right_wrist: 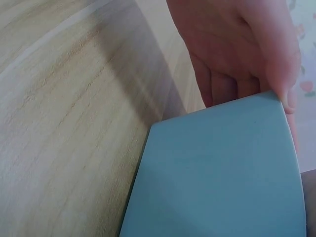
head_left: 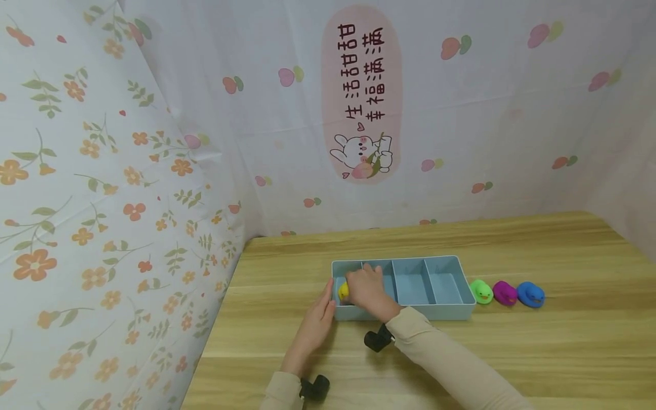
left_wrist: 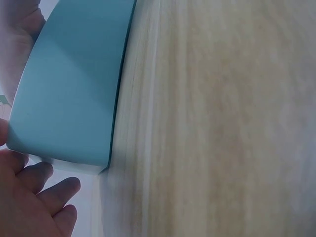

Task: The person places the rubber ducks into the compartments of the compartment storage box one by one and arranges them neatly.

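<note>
A light blue box with several compartments in a row stands on the table. My right hand reaches over its left end and holds a yellow toy duck in the leftmost compartment; the fingertips are mostly hidden. My left hand grips the box's left end at the front corner. In the right wrist view, the thumb of the left hand bends over the corner rim, with its fingers outside the end wall. The left wrist view shows the fingers spread beside the box.
Right of the box, a green duck, a purple duck and a blue duck sit in a row on the wooden table. The green one is close to the box's right end. Patterned cloth hangs behind and at the sides.
</note>
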`<state>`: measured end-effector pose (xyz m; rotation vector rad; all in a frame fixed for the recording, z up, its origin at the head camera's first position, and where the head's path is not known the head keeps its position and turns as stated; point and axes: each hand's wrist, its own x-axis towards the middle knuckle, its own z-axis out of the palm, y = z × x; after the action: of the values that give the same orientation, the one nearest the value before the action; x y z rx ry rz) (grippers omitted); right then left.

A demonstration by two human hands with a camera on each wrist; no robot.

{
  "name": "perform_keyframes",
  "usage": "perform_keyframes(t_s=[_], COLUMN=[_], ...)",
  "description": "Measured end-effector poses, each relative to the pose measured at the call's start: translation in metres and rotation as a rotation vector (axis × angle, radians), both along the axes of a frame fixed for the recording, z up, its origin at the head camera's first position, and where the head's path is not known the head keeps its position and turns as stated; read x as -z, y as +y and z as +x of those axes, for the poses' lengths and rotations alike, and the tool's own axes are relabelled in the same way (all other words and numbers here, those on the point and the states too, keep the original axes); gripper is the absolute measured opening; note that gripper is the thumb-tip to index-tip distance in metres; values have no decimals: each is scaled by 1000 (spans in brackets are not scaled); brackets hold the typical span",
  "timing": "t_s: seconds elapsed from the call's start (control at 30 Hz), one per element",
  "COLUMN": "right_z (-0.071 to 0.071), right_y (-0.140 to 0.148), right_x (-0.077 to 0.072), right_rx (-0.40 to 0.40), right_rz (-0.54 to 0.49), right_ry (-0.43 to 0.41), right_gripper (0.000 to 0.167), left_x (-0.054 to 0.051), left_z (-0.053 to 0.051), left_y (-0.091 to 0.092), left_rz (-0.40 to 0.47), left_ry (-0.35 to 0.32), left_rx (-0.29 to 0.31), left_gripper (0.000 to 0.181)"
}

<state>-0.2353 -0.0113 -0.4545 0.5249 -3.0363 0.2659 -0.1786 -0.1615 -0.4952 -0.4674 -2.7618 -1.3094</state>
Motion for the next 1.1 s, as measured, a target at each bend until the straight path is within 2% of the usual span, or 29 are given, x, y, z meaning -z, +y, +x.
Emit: perform_keyframes(t_s=[0.2, 0.37, 0.57, 0.8, 1.1], right_z=[-1, -2, -1, -5, -6], right_y=[1, 1, 4, 10, 19], right_x=[-1, -5, -10, -15, -19], right_rx=[15, 14, 4, -16, -55], right_rz=[-3, -29, -75, -122, -191], right_ry=[-36, -40, -46, -67, -47], right_gripper=[40, 40, 36, 31, 23], left_x=[-1, 1, -2, -4, -1], left_z=[1, 1, 3, 3, 2], left_y=[-1, -1, 0, 1, 0], left_rz=[-15, -14, -14, -4, -16], left_ry=[3, -4, -3, -35, -7], left_rx=[2, -7, -11, -12, -7], left_gripper=[50, 50, 50, 50, 50])
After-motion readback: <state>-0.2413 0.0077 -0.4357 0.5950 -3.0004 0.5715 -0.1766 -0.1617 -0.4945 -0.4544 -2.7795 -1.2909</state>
